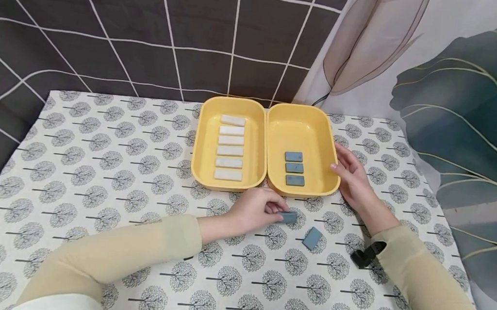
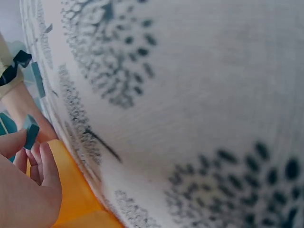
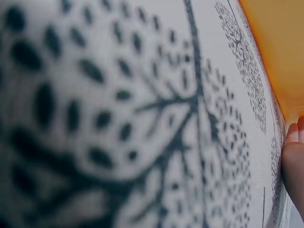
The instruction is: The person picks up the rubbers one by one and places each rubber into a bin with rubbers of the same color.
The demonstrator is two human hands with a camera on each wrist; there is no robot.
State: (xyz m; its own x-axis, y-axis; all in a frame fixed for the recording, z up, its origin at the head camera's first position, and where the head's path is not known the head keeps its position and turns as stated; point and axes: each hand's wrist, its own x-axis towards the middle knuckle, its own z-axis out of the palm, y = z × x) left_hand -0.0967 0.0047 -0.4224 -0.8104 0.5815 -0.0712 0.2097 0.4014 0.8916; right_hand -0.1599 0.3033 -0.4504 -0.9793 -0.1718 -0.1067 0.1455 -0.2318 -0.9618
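My left hand (image 1: 254,211) pinches a blue-grey rectangular block (image 1: 288,217) between thumb and fingers, just above the table in front of the containers. The same block (image 2: 31,132) shows at the fingertips in the left wrist view. At the right side, my right hand (image 1: 354,178) holds the wall of the right yellow container (image 1: 312,123), its thumb over the rim. Inside that container, three blue-grey blocks (image 1: 294,168) lie in a column. Another blue-grey block (image 1: 312,238) lies tilted on the cloth, between the hands.
The left yellow container (image 1: 201,141) stands against the right one and holds a column of several white blocks (image 1: 230,150). Both stand on a tree-patterned tablecloth (image 1: 99,162). A dark tiled-pattern backdrop (image 1: 198,19) rises behind. A black strap device (image 1: 367,254) is on the right wrist.
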